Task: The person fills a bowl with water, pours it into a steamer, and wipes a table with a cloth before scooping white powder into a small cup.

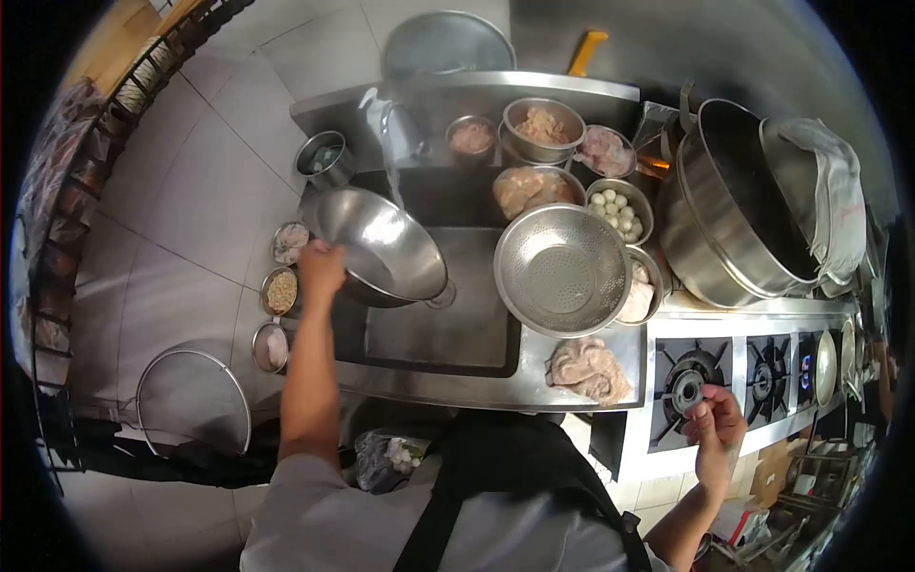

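My left hand (pixel 322 269) is closed on the near left rim of a large steel bowl (pixel 405 253), which is tilted over the sink (pixel 438 334). The inside of the bowl shows no food. On the right, my right hand (pixel 717 419) is raised near the front burner, its fingers pinched round a small dark ring-shaped piece (pixel 690 392). A perforated steel colander (pixel 572 272) rests at the right of the sink, with a pale lump of minced meat (pixel 588 370) on the steel counter just below it.
Bowls of meat and a bowl of white balls (pixel 618 214) stand behind the colander. A big steel pot (pixel 734 210) is at the right, above the gas stove (pixel 762 367). Small bowls line the sink's left edge. A round strainer (pixel 193 402) lies at the lower left.
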Motion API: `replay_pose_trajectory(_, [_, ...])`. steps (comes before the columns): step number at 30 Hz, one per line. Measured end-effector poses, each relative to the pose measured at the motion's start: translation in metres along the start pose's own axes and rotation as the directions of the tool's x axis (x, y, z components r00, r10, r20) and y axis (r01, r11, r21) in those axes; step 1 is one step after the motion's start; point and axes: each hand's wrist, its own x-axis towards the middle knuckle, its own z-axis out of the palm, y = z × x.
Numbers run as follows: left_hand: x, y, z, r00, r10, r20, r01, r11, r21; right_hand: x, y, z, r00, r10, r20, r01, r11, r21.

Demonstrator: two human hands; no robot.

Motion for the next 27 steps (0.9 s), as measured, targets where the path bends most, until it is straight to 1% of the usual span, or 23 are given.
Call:
replay_pose_trajectory(2, [0.021,-0.057,0.049,0.993,-0.107,0.049,0.106,0.994,0.015,-0.008,0.020,0.008,0.999,0.027,0.022,-0.026,0.998,-0.060])
replay_pose_trajectory(4, [0.094,-0.227,0.156,0.992,-0.067,-0.111,0.081,0.988,0.133,-0.018,0.030,0.020,0.995,0.091,0.043,-0.080,0.975,-0.208])
replay_pose_trajectory(5, [0.090,-0.233,0.175,0.976,-0.213,-0.056,0.218,0.970,0.110,-0.017,0.044,0.020,0.998,0.040,0.044,-0.026,0.959,-0.282])
replay_pose_trajectory(6, [0.020,-0.121,0.139,0.838,-0.530,0.128,0.545,0.826,-0.145,-0.023,0.062,0.016,1.000,0.004,0.028,0.006,0.933,-0.361])
replay_pose_trajectory(7, [0.014,-0.142,0.161,0.777,-0.614,0.140,0.628,0.743,-0.232,-0.031,0.068,0.015,0.998,0.062,-0.016,-0.064,0.943,-0.326])
replay_pose_trajectory(9, [0.017,-0.200,0.200,0.647,-0.696,0.310,0.747,0.496,-0.443,-0.047,0.082,0.007,0.985,0.068,-0.157,-0.128,0.900,-0.417])
replay_pose_trajectory(10, [0.041,-0.294,0.232,0.634,-0.505,0.585,0.769,0.487,-0.414,-0.056,0.087,0.001,0.976,0.076,-0.204,-0.168,0.859,-0.483])
replay_pose_trajectory(11, [0.025,-0.302,0.238,0.614,-0.548,0.568,0.787,0.476,-0.392,-0.065,0.094,-0.005,0.956,0.128,-0.264,-0.247,0.836,-0.490])
replay_pose_trajectory(12, [0.010,-0.301,0.243,0.596,-0.603,0.531,0.801,0.494,-0.338,-0.074,0.094,-0.010,0.939,0.122,-0.322,-0.273,0.835,-0.479])
replay_pose_trajectory(13, [-0.001,-0.303,0.245,0.577,-0.635,0.514,0.809,0.529,-0.256,-0.082,0.093,-0.014,0.934,0.154,-0.322,-0.302,0.822,-0.482])
replay_pose_trajectory(15, [-0.017,-0.312,0.248,0.555,-0.679,0.481,0.777,0.629,-0.010,-0.096,0.096,-0.020,0.923,0.198,-0.330,-0.346,0.804,-0.484])
replay_pose_trajectory(16, [-0.023,-0.312,0.248,0.550,-0.683,0.481,0.699,0.691,0.183,-0.100,0.097,-0.024,0.910,0.200,-0.362,-0.365,0.801,-0.475])
replay_pose_trajectory(17, [-0.024,-0.315,0.247,0.546,-0.685,0.482,0.548,0.728,0.412,-0.105,0.099,-0.029,0.904,0.226,-0.362,-0.389,0.785,-0.483])
replay_pose_trajectory(18, [-0.020,-0.316,0.246,0.539,-0.678,0.500,0.298,0.708,0.640,-0.109,0.101,-0.033,0.900,0.254,-0.355,-0.411,0.769,-0.490])
replay_pose_trajectory(19, [-0.013,-0.315,0.245,0.528,-0.678,0.512,0.054,0.628,0.776,-0.114,0.107,-0.039,0.901,0.257,-0.350,-0.408,0.777,-0.480])
replay_pose_trajectory(20, [-0.003,-0.313,0.244,0.535,-0.694,0.481,-0.079,0.526,0.847,-0.120,0.112,-0.046,0.895,0.259,-0.363,-0.417,0.777,-0.472])
replay_pose_trajectory(21, [0.004,-0.303,0.233,0.605,-0.692,0.394,0.005,0.498,0.867,-0.124,0.118,-0.052,0.886,0.268,-0.379,-0.440,0.747,-0.498])
replay_pose_trajectory(22, [0.013,-0.285,0.224,0.719,-0.669,0.187,0.269,0.516,0.813,-0.125,0.124,-0.058,0.879,0.275,-0.390,-0.457,0.721,-0.521])
replay_pose_trajectory(23, [0.022,-0.271,0.214,0.791,-0.605,-0.088,0.519,0.589,0.620,-0.129,0.130,-0.063,0.867,0.264,-0.423,-0.465,0.736,-0.492])
replay_pose_trajectory(24, [0.036,-0.251,0.202,0.799,-0.503,-0.330,0.600,0.706,0.377,-0.131,0.133,-0.071,0.867,0.255,-0.428,-0.456,0.751,-0.477])
replay_pose_trajectory(25, [0.043,-0.212,0.185,0.786,-0.356,-0.506,0.504,0.842,0.191,-0.134,0.135,-0.079,0.839,0.273,-0.471,-0.498,0.734,-0.463])
replay_pose_trajectory(26, [0.044,-0.163,0.162,0.766,-0.190,-0.614,0.309,0.947,0.092,-0.137,0.142,-0.088,0.810,0.291,-0.510,-0.538,0.714,-0.447])
replay_pose_trajectory(27, [0.036,-0.110,0.143,0.732,0.060,-0.678,-0.027,0.998,0.060,-0.142,0.155,-0.098,0.809,0.278,-0.518,-0.528,0.732,-0.431])
